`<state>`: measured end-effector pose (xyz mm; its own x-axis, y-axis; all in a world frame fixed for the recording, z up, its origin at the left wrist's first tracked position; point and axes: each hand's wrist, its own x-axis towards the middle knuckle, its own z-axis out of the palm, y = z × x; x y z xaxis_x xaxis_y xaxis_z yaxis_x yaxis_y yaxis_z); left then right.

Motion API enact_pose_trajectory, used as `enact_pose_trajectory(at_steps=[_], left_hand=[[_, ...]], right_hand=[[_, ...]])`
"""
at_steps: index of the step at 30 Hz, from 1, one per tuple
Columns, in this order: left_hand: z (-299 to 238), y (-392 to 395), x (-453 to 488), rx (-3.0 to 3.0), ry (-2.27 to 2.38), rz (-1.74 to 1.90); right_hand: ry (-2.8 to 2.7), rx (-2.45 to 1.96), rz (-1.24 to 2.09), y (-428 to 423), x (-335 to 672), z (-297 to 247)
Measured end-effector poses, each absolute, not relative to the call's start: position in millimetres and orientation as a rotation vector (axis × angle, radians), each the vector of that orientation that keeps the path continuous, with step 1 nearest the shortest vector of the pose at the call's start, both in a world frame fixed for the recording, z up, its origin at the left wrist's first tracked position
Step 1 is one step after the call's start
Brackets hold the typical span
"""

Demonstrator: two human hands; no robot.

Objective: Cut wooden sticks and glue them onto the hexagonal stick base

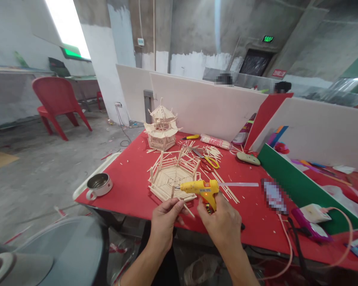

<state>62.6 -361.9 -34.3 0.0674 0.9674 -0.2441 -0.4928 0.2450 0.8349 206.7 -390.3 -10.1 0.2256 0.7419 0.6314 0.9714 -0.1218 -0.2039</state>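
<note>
My right hand [222, 216] grips a yellow hot glue gun [200, 187], with a clear glue stick [241, 184] running out of its back. The gun's nozzle points left, at a corner of a hexagonal wooden-stick frame [167, 180] lying on the red table. My left hand [167, 216] is pinched on a thin wooden stick [188, 208] at the frame's near edge; whether it also touches the frame is hidden. Behind stands a stick-built pagoda model [162, 127] with tiered roofs.
Loose sticks [212, 153], pliers [210, 161] and a yellow-handled tool [191, 137] lie behind the frame. A metal cup [99, 185] stands at the left edge. At the right are a computer mouse [248, 158], a green board [304, 186] and a charger with cable [314, 213].
</note>
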Motion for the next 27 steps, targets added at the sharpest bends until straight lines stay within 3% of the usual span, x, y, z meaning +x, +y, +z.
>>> enact_pose_trajectory(at_steps=[27], left_hand=[[-37.5, -360.7, 61.2, 0.663, 0.968, 1.184]], right_hand=[[-1.566, -1.924, -0.577, -391.0, 205.8, -10.2]])
